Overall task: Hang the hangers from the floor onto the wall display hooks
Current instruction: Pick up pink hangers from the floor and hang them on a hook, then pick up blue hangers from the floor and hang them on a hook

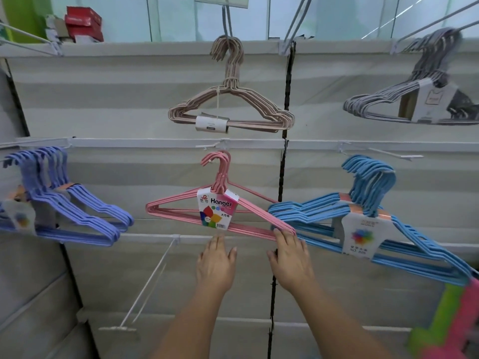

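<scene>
A bundle of pink hangers (178, 208) with a "Hanger" label hangs by its hooks from a white wall display hook (212, 145) in the middle row. My right hand (290, 257) touches the bundle's lower right corner, fingers resting on the pink wires. My left hand (216, 263) is just below the label, fingers spread, holding nothing.
Beige hangers (233, 110) hang above, grey hangers (414, 99) at upper right, purple hangers (67, 211) at left, blue hangers (363, 221) at right overlapping the pink bundle. A bare white hook (147, 286) sticks out at lower left. Green and pink items (451, 325) sit at bottom right.
</scene>
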Available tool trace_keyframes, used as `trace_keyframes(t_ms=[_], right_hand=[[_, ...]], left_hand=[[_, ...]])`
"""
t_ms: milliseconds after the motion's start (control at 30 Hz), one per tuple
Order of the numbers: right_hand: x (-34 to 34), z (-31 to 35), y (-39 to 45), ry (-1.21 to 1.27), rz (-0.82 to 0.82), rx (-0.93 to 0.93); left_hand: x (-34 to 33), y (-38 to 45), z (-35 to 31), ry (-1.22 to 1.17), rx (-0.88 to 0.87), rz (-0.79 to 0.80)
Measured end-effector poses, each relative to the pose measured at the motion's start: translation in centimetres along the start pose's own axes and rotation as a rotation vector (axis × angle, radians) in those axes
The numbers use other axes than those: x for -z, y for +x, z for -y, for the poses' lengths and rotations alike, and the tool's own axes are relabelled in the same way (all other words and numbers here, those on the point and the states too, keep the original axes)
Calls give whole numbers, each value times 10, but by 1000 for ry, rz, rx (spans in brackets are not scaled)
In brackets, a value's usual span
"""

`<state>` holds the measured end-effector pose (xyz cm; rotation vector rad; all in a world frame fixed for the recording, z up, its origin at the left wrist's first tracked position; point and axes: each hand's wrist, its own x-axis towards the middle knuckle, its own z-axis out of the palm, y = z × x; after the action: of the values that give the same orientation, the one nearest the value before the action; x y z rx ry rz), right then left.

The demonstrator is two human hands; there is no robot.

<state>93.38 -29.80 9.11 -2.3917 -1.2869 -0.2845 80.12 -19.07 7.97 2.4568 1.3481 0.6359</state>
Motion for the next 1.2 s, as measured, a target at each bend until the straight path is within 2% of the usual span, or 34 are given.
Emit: trace_keyframes(t_ms=[333,567,900,1200], right_hand=[[-16,-12,-92,-58,91,-273],[-16,-39,-174,-94,143,-490],[24,-118,-317,-116,92,-896],[93,-204,-458,-167,35,-1218]], left_hand=[[-40,-48,17,6,-195,187],[-69,-91,-3,-16,-312,334],[-131,-188,-96,-74,-586,574],[-164,-326,-220,-104,-858,722]])
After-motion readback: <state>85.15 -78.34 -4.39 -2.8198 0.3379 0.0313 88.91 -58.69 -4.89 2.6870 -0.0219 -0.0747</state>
